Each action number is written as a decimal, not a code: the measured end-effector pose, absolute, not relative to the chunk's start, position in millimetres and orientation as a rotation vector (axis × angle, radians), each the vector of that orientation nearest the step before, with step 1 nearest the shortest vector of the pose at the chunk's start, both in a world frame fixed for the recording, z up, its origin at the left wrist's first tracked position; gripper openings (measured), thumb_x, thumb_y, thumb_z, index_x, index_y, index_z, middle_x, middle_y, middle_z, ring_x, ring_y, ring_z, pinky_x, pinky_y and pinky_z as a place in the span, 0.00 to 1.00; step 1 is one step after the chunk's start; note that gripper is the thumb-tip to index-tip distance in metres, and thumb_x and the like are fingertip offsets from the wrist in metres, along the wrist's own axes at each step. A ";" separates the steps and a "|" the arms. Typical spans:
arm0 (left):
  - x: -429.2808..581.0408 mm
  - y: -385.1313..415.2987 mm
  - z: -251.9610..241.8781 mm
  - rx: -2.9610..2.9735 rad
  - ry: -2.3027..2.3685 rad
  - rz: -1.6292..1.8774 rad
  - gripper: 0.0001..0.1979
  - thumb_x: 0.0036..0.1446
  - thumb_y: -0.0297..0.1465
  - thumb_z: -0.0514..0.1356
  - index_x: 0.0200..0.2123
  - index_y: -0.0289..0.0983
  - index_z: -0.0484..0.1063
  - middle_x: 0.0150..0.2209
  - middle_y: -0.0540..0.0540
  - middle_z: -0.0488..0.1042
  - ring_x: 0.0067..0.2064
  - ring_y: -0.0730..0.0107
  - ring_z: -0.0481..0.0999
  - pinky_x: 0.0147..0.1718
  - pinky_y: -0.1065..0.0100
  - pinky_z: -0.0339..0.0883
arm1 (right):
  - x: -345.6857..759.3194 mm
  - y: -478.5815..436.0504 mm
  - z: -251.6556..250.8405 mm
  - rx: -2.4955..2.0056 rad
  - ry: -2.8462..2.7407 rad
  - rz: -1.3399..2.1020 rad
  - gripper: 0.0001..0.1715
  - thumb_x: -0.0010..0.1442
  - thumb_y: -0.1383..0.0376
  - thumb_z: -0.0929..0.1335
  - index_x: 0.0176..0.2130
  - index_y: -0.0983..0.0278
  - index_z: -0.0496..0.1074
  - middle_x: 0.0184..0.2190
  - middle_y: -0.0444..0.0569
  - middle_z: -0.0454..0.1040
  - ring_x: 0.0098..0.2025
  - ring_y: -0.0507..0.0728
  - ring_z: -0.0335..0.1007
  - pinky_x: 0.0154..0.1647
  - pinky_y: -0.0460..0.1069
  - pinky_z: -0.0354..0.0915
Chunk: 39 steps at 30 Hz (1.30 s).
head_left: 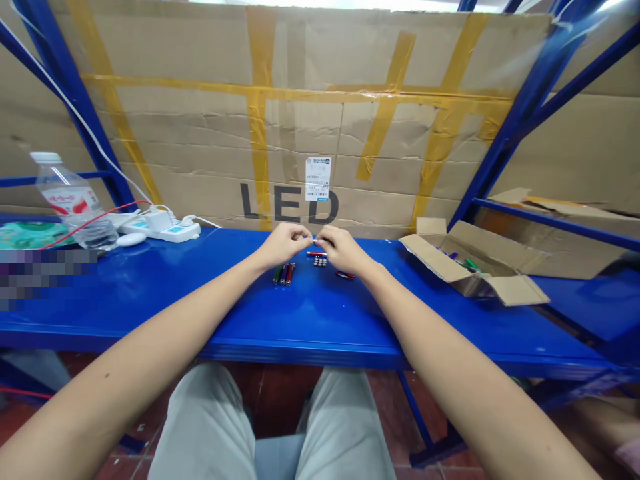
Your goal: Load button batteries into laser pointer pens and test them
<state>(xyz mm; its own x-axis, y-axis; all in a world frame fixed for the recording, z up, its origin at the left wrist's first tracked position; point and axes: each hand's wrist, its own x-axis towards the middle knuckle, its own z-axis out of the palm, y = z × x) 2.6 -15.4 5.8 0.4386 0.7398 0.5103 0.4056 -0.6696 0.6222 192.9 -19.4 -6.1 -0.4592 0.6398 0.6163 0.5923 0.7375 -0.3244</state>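
Note:
My left hand (286,244) and my right hand (342,248) meet above the blue tabletop, fingers pinched together. Between their fingertips is a small dark red piece (314,241), mostly hidden, with a glint of metal; both hands appear to grip it. Just below lies a slim red metal tube (317,254), and under that a cluster of small silver button cells (320,262). Several slim metal tubes (283,274) in green, purple and red lie side by side below my left hand. A small red oblong item (345,275) rests below my right hand.
An opened cardboard box (473,261) with coloured items inside stands at the right. On the left are a plastic bottle (75,203), a white power strip (173,229) and a red cable (95,220). A large cardboard sheet (210,147) marked LED closes off the back of the blue table (300,327).

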 end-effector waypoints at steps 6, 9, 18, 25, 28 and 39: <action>5.4 -15.3 2.5 2.143 1.001 1.094 0.09 0.53 0.34 0.60 0.30 0.33 0.75 0.15 0.56 0.59 0.19 0.77 0.57 0.20 0.71 0.50 | 193.7 -16.4 -10.7 -0.952 -2.106 0.144 0.07 0.54 0.69 0.69 0.33 0.63 0.65 0.34 0.47 0.68 0.35 0.56 0.64 0.39 0.50 0.61; 4.4 -15.7 3.6 2.150 0.981 1.097 0.10 0.54 0.35 0.59 0.30 0.33 0.75 0.15 0.56 0.60 0.19 0.77 0.58 0.20 0.72 0.50 | 194.7 -16.2 -11.2 -0.932 -2.065 0.137 0.08 0.52 0.73 0.66 0.32 0.62 0.63 0.32 0.46 0.68 0.34 0.55 0.63 0.36 0.50 0.60; 6.5 -23.0 9.6 2.284 0.876 1.076 0.09 0.54 0.34 0.59 0.28 0.34 0.70 0.18 0.56 0.59 0.21 0.78 0.56 0.21 0.72 0.49 | 196.7 -25.5 -0.4 -0.968 -2.031 0.412 0.04 0.51 0.66 0.68 0.28 0.63 0.67 0.24 0.42 0.67 0.26 0.52 0.59 0.29 0.48 0.56; 7.1 -19.4 5.7 2.313 0.954 1.065 0.07 0.56 0.33 0.57 0.30 0.35 0.70 0.18 0.55 0.61 0.21 0.76 0.60 0.22 0.71 0.52 | 196.9 -20.7 -3.4 -0.975 -1.990 0.496 0.06 0.52 0.63 0.70 0.29 0.64 0.70 0.23 0.43 0.69 0.26 0.51 0.61 0.29 0.47 0.58; 10.2 -19.4 2.5 2.437 1.065 1.182 0.08 0.59 0.31 0.55 0.35 0.35 0.72 0.23 0.51 0.70 0.26 0.72 0.68 0.26 0.70 0.58 | 193.1 -16.6 -7.1 -0.981 -1.922 0.494 0.06 0.52 0.64 0.70 0.29 0.64 0.70 0.24 0.44 0.72 0.28 0.53 0.65 0.30 0.48 0.61; 16.0 -24.8 -4.3 2.922 1.020 0.806 0.37 0.52 0.32 0.61 0.65 0.34 0.56 0.58 0.34 0.69 0.59 0.52 0.68 0.54 0.57 0.65 | 188.8 -15.4 -7.3 -0.979 -1.710 0.915 0.07 0.54 0.69 0.70 0.27 0.64 0.67 0.23 0.47 0.76 0.27 0.54 0.74 0.31 0.48 0.69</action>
<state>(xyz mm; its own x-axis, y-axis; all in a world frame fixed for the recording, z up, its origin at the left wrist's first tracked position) 16.0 -24.8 -4.3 0.6697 0.5682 0.4781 0.5967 -0.7950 0.1089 188.8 -15.4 -7.3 -0.2478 0.9028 0.3515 0.2082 0.4039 -0.8908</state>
